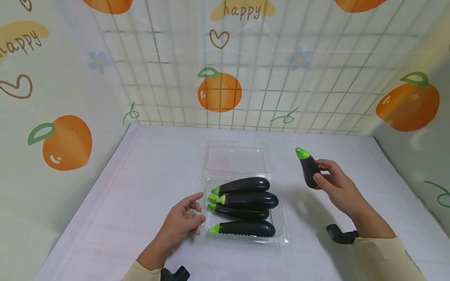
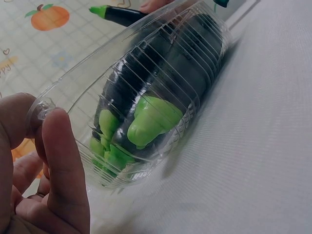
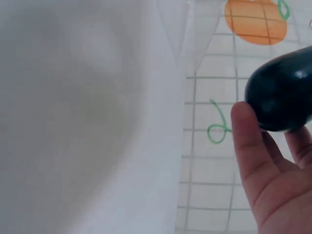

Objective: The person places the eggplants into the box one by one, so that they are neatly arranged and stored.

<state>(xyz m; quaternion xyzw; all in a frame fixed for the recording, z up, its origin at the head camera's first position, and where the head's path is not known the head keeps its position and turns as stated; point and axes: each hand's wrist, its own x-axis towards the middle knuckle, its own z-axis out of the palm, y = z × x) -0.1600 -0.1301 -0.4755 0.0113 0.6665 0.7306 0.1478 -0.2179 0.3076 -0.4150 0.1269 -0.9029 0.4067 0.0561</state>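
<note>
My right hand [image 1: 338, 190] grips a dark purple eggplant [image 1: 309, 170] with a bright green cap, held up over the table to the right of the box. The right wrist view shows the rounded end of this eggplant [image 3: 282, 90] between thumb and fingers. My left hand [image 1: 181, 220] is at the left side of a clear plastic clamshell box [image 1: 283, 234]. In the left wrist view its thumb and finger pinch the box's rim [image 2: 45, 108]. Several eggplants [image 1: 247, 228] lie side by side in the box, green caps pointing left.
The box's clear lid [image 1: 237, 156] lies folded back behind it on the white tabletop [image 1: 154, 168]. Behind the table stands a wire grid covered by a printed cloth [image 1: 260, 78]; cloth also hangs at both sides. Black wrist devices [image 1: 341, 235] are on both wrists.
</note>
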